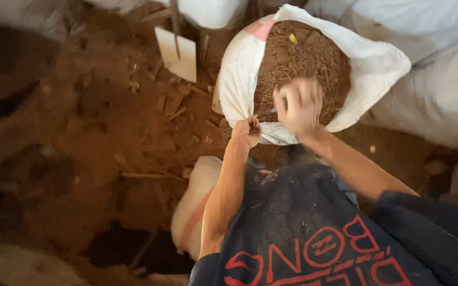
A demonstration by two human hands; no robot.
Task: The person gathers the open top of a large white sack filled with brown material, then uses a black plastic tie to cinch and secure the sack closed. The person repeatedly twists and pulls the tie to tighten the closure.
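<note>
Near the frame's centre, the left hand pinches the rim of the white sack full of brown sawdust. Just beside it, the right hand is blurred over the sack's mouth, its grip impossible to tell. Closing the mouth seems in hand; gathering more rim likely comes next.

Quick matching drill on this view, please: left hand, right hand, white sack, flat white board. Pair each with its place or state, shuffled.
1 left hand
2 right hand
3 white sack
4 flat white board

A lies on the brown dusty floor
B pinches the sack's near rim
C open, full of brown sawdust
D motion-blurred above the sack's mouth

Pairs: 1-B, 2-D, 3-C, 4-A
</note>
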